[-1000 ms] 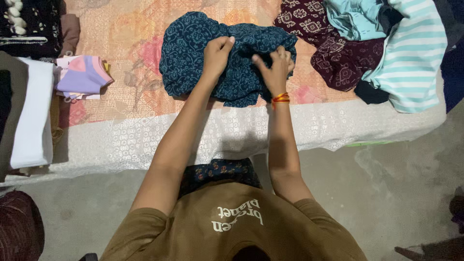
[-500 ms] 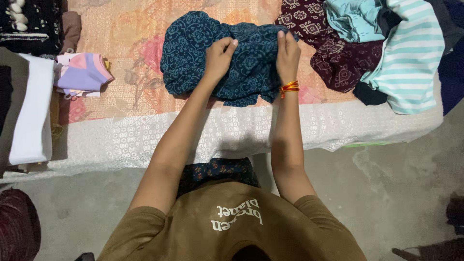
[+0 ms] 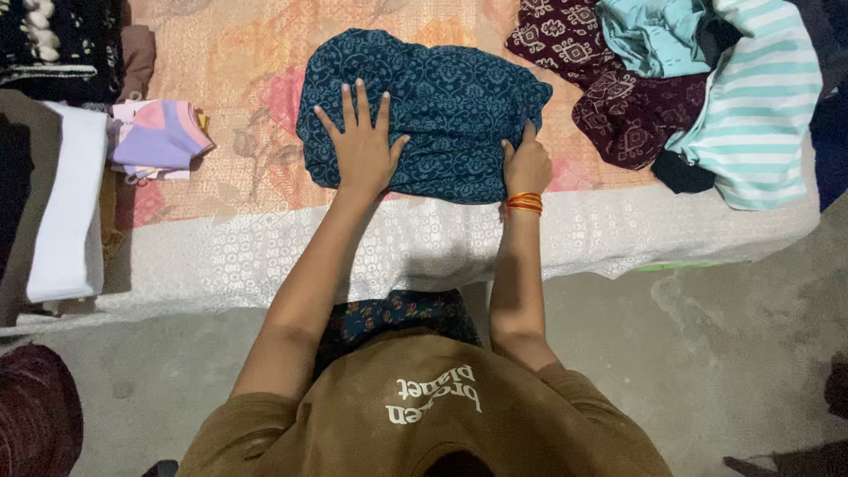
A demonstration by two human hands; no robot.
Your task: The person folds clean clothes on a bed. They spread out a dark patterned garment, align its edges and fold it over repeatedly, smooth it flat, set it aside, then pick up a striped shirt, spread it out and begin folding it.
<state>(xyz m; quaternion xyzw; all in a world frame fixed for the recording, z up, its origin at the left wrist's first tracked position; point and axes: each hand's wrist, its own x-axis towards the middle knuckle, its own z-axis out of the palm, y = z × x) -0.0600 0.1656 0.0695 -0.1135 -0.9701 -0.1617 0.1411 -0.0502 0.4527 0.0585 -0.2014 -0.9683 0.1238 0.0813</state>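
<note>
While a folded pastel cloth [image 3: 159,140] lies at the left and a striped garment [image 3: 760,115] at the right, the dark blue patterned cloth [image 3: 442,106] sits mid-bed [image 3: 424,238]. Left hand [image 3: 360,150] lies flat on it, fingers spread wide. Right hand [image 3: 526,166] is curled, gripping its right edge.

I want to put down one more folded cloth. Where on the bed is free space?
Free: the orange floral bedsheet between the small pink-lilac folded cloth and the dark blue patterned garment. Crowded: right side, with the maroon printed cloth and striped turquoise-white cloth.
</note>
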